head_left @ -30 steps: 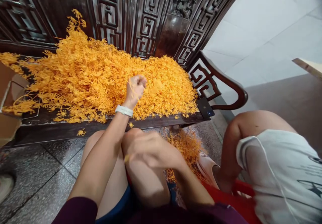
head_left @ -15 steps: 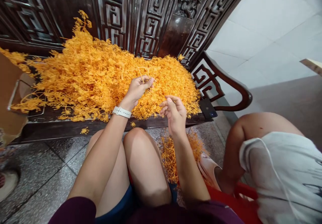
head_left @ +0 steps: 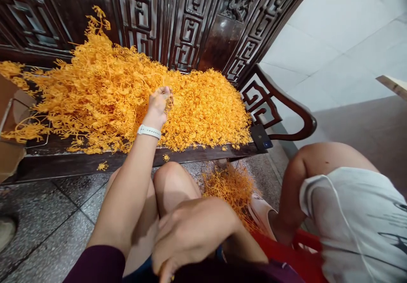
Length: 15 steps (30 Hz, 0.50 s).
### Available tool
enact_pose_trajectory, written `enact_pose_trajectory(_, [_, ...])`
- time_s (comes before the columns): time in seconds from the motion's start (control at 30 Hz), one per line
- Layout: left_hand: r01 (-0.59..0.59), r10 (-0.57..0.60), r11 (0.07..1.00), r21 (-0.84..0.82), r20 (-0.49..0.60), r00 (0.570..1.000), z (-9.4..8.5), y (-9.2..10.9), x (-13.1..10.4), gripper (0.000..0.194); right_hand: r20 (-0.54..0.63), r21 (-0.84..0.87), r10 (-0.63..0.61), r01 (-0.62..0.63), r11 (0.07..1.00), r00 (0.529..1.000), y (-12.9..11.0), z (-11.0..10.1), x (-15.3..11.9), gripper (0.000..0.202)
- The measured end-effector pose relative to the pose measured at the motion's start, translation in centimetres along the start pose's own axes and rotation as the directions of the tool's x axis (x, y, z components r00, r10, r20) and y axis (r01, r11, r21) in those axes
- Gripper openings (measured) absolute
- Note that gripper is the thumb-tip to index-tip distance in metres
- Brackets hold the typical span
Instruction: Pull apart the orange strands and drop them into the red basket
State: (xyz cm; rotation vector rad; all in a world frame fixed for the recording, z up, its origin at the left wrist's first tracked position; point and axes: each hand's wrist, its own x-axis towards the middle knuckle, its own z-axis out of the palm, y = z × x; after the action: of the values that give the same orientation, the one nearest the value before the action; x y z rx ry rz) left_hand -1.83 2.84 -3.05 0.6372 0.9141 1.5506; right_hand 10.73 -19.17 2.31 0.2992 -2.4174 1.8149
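The yellow pieces [head_left: 203, 109] lie heaped along the table [head_left: 63, 166], looser, longer and more tangled towards the left, shorter and more closely packed towards the right, with two strays [head_left: 102, 166] [head_left: 165, 157] on the front edge. The left hand [head_left: 158, 103], with a pale band [head_left: 149, 131] at its wrist, is over the middle of the heap, fingers bent towards the thumb; blur there hides whether a piece is pinched, so I cannot tell. The right hand [head_left: 193, 230] is low over the lap, back upwards and fingers curled under; a speck of yellow shows by its fingertips, but I cannot tell whether they grip it. Such thin, branching pieces look apt to snag, so a light pinch on one stem, drawn slowly clear of its neighbours, should serve better than a fistful. Working with the left wrist just above the heap would save dragging the band through it, and small movements near the front edge would spare the strays a fall. The phone [head_left: 260, 136] sits close to the right end of the heap and wants a little room. Orange strands [head_left: 230, 185] lie on the floor near another person's shoe [head_left: 262, 213], best left apart from the heap.
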Motion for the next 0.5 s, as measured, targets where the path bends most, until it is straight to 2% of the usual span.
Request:
enact_pose_trajectory(0.03, [0.03, -0.03, 0.999, -0.031, 0.0, 1.0, -0.2, 0.2, 0.2, 0.016, -0.107, 0.088, -0.017, 0.027, 0.996, 0.994, -0.1, -0.6, -0.3, 0.024])
enact_pose_trajectory(0.07, [0.056, -0.056, 0.997, -0.062, -0.001, 0.998, -0.3, 0.4, 0.1, 0.012, -0.305, 0.139, -0.001, 0.045, 0.989, 0.952, -0.3, -1.5, -0.9, 0.027])
enact_pose_trajectory(0.1, [0.072, -0.072, 0.994, -0.087, 0.005, 0.997, -0.2, 0.5, -0.3, 0.009, -0.538, 0.175, 0.04, 0.065, 0.982, 0.842, -0.5, -2.6, -1.6, 0.032])
enact_pose_trajectory(0.13, [0.083, -0.08, 0.992, -0.096, 0.029, 0.996, 0.0, 0.7, -0.8, 0.007, -0.739, 0.206, 0.093, 0.092, 0.974, 0.667, -0.6, -3.7, -2.4, 0.036])
enact_pose_trajectory(0.17, [0.088, -0.083, 0.992, -0.095, 0.054, 0.995, 0.3, 0.9, -1.4, 0.007, -0.87, 0.238, 0.156, 0.122, 0.964, 0.467, -0.7, -4.7, -3.1, 0.041])
enact_pose_trajectory(0.2, [0.094, -0.088, 0.992, -0.088, 0.073, 0.993, 0.6, 1.1, -2.1, 0.008, -0.929, 0.275, 0.223, 0.148, 0.95, 0.295, -0.7, -5.6, -3.7, 0.044])
enact_pose_trajectory(0.27, [0.117, -0.111, 0.991, -0.064, 0.091, 0.99, 1.3, 1.3, -3.4, 0.009, -0.943, 0.333, 0.328, 0.168, 0.928, 0.058, -0.5, -6.6, -4.2, 0.04])
enact_pose_trajectory(0.3, [0.135, -0.129, 0.989, -0.055, 0.097, 0.987, 1.6, 1.3, -4.0, 0.009, -0.941, 0.329, 0.336, 0.135, 0.935, -0.032, -0.3, -6.8, -4.3, 0.034])
enact_pose_trajectory(0.37, [0.167, -0.159, 0.985, -0.042, 0.141, 0.977, 2.2, 1.3, -4.9, 0.01, -0.964, 0.231, 0.22, -0.067, 0.971, -0.148, 0.3, -6.9, -4.2, 0.025])
enact_pose_trajectory(0.4, [0.179, -0.17, 0.983, -0.041, 0.171, 0.971, 2.5, 1.2, -5.2, 0.011, -0.976, 0.159, 0.121, -0.216, 0.963, -0.18, 0.6, -6.9, -4.1, 0.024])
enact_pose_trajectory(0.43, [0.187, -0.175, 0.981, -0.041, 0.2, 0.964, 2.7, 1.1, -5.5, 0.012, -0.982, 0.09, 0.021, -0.369, 0.925, -0.186, 0.9, -7.0, -4.0, 0.026])
enact_pose_trajectory(0.47, [0.196, -0.181, 0.98, -0.041, 0.23, 0.956, 2.9, 1.0, -5.8, 0.012, -0.986, 0.034, -0.053, -0.504, 0.863, -0.157, 1.1, -7.0, -4.0, 0.027])
enact_pose_trajectory(0.5, [0.203, -0.187, 0.978, -0.038, 0.258, 0.948, 3.0, 0.8, -6.0, 0.013, -0.991, -0.012, -0.092, -0.612, 0.79, -0.1, 1.2, -7.2, -4.1, 0.024])
